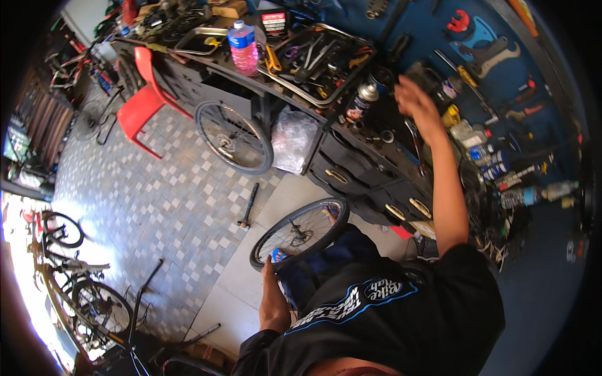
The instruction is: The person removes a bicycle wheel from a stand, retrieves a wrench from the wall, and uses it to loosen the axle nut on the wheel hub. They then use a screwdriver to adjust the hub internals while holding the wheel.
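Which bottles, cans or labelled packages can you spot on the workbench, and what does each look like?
Plastic bottle: on the bench top at the back, clear with pink liquid, blue label.
Spray can: beside the tool tray, dark with a silver top.
Small box: behind the tray, black with a red-and-white label.

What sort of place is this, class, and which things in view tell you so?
Most likely a bicycle repair workshop. The left hand holds a bicycle wheel upright on the floor, a blue tool wall hangs with tools, and a tray of hand tools sits on the workbench.

Bicycle workshop: tool wall (495, 56) (spanners, cans), wheels (233, 136), cluttered workbench (351, 135).
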`<act>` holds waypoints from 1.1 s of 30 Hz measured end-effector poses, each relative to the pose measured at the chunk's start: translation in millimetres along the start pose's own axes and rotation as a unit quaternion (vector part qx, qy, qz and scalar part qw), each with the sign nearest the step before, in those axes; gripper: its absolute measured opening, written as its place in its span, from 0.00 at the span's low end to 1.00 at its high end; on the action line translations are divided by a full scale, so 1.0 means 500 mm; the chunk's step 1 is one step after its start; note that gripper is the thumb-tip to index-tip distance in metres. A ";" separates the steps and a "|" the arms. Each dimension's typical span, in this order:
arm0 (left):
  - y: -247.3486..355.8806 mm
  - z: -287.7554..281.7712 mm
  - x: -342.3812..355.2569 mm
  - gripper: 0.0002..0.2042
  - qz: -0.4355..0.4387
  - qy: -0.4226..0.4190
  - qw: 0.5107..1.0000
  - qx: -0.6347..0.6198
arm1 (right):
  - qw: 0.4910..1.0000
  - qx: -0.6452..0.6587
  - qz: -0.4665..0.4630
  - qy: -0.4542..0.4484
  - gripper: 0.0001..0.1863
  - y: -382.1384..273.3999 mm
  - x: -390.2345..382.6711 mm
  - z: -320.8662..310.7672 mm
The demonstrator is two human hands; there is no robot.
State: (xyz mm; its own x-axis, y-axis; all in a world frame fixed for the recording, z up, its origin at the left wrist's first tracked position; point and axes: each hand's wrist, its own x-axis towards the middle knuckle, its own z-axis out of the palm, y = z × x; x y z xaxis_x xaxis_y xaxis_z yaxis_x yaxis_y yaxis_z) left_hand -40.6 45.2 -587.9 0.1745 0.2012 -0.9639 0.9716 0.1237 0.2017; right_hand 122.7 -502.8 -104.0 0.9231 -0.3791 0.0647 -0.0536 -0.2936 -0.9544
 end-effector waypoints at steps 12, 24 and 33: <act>0.212 0.223 -0.056 0.44 0.242 0.055 0.969 0.010 | 0.923 -0.240 0.265 -0.146 0.28 0.323 -0.707 -0.010; 0.249 0.080 -0.861 0.34 0.602 -0.090 0.788 0.093 | 0.924 -0.225 0.010 -0.310 0.36 0.532 -0.693 0.228; 0.071 -0.140 -1.348 0.27 0.694 -0.065 0.714 -0.061 | 0.956 -0.122 -0.265 -0.034 0.39 0.176 -0.618 0.232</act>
State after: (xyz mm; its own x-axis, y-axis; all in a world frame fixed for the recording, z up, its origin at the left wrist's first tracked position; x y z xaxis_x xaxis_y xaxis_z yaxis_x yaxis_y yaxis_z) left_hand -135.0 -18.1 80.9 0.9772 0.1215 0.1743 -0.1730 -0.0213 0.9847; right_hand -123.1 -309.6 -241.6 0.8673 -0.0643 0.4936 0.3496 -0.6273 -0.6959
